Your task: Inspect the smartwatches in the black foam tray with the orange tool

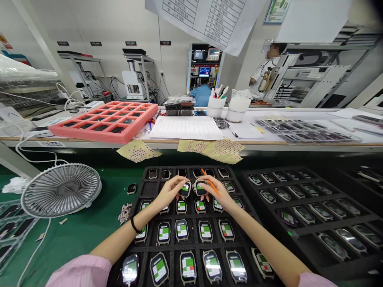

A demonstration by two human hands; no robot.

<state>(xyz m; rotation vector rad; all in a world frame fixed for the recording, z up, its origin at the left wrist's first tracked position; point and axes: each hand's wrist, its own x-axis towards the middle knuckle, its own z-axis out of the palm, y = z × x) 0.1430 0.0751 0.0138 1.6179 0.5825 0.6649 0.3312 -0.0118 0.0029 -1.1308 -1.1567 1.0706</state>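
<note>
From where I stand, person in pink sleeves (82,271) has both hands up over the far half of a black foam tray (150,188). L hand (173,190) grips a watch (185,189) b/w thumb & fingers, screen up, green & white showing. R hand (218,190) grips another watch (200,187) just beside it, also lit, w/ an orange pen (211,183) tucked along the same hand. Something pale edges out behind that R watch; can't tell what. Dark band (134,225) on L wrist.

Tray below holds rows of watches, most near ones lit green/white, a few w/ red; far row's dark. To the R, a second black tray (308,240) w/ more watches.

On the L, a round fan (61,190) stands on the green mat (89,235), w/ paper scraps (124,213) & one loose watch (131,189) near the tray.

Far side, on the shelf: pink foam tray (131,134) L, printed sheet (187,128) mid, pen cup (216,107) behind, clear trays (299,131) R. Yellow sticker sheets (224,149) hang off its edge. Far back, a co-worker in blue (202,95).
</note>
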